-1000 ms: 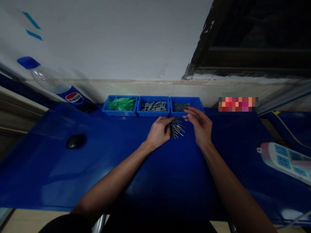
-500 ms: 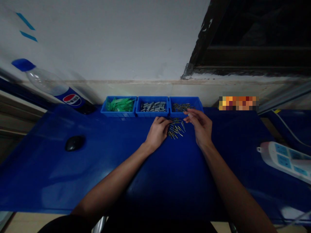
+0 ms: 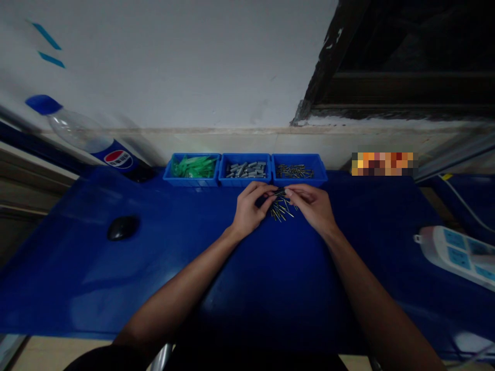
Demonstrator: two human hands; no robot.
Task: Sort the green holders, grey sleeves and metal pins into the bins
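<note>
Head view: left hand point(image 3: 249, 211) and right hand point(image 3: 312, 207) meet fingertip to fingertip above the loose pins point(image 3: 283, 210), apparently pinching 1; 3 trays point(image 3: 246, 178) sit just beyond for reach.

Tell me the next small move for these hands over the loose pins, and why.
Probably lift one pin clear: the left hand and right hand meet fingertip to fingertip over the pile of pins, seemingly pinching one, though it is too small to confirm.
</note>
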